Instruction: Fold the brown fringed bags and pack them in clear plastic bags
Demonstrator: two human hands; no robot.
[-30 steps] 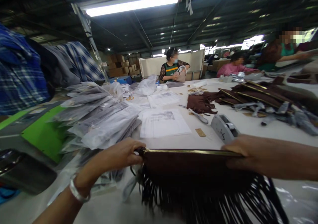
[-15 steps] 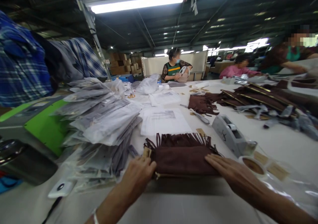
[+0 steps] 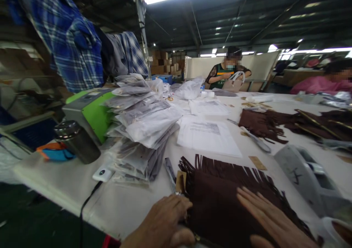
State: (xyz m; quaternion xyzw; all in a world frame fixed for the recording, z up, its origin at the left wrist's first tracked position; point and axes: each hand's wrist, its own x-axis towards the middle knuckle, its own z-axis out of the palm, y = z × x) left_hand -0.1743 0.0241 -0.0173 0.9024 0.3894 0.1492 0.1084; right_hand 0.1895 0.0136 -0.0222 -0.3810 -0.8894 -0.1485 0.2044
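A dark brown fringed bag (image 3: 220,200) lies on the table in front of me, its fringe pointing away and a bit of zipper showing at its near left corner. My left hand (image 3: 165,222) is closed at that left edge, thumb and curled fingers on the bag. With fingers stretched out, my right hand (image 3: 269,218) rests flat on the bag's right half. A tan tag (image 3: 180,182) hangs by the bag's left side, just beyond my left fingers.
Left stand a tall pile of plastic-wrapped packets (image 3: 148,127), a thermos (image 3: 78,141) and a green-grey machine (image 3: 93,108). A tape dispenser (image 3: 305,178) is on the right. Printed sheets (image 3: 209,136) and another brown fringed piece (image 3: 258,123) lie beyond. A co-worker (image 3: 228,72) handles a handbag.
The view has swung left and come closer to the bag. My left hand has shifted to its near left corner; my right hand now lies further over the top. The bag appears spread flatter.
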